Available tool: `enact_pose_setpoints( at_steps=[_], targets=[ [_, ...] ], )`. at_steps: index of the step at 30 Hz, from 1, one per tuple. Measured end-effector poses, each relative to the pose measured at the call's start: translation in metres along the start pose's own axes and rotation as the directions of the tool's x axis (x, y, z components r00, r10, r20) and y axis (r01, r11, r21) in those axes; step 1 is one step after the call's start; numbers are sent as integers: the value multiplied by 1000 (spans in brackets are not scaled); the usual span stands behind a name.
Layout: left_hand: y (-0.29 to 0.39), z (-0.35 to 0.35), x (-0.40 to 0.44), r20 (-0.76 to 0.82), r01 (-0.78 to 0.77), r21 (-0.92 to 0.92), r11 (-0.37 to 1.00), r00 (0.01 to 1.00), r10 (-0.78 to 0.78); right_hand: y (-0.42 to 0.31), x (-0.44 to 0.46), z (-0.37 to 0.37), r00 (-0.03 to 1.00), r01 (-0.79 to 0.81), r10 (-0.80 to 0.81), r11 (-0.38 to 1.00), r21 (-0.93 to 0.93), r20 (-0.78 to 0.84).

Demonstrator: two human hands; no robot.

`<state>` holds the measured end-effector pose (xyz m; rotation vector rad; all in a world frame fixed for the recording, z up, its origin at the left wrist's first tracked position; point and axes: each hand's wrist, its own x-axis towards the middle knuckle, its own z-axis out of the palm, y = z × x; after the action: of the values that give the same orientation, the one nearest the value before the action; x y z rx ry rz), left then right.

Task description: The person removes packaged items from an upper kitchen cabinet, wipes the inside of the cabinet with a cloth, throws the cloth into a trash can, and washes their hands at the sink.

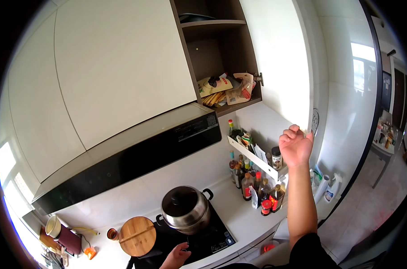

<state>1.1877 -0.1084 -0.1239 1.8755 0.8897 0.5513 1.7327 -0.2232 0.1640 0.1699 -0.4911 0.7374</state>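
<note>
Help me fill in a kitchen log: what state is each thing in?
Right cabinet door: open
Left cabinet doors: shut
Pot: on hob, lid on
Round wooden board: lying flat
Red-lidded jar: closed
Right hand: raised, loosely curled
Left hand: low, partly visible

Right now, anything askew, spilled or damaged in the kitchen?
The packets in the open wall cabinet look untidy: heaped at uneven angles, overlapping. Its door stands open by the right hand, likely just in use. No spill or damage visible.
</note>
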Motion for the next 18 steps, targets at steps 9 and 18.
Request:
enact_pose_setpoints(
  at_steps=[9,18],
  targets=[
    [45,12,17,122,77,83,994,989,-87,-39,9,-3,998,63,-63,998,-16,-11],
    [31,6,-10,71,212,48,976,974,-215,-50,26,-9,979,202,-201,979,-23,32]
  ],
)
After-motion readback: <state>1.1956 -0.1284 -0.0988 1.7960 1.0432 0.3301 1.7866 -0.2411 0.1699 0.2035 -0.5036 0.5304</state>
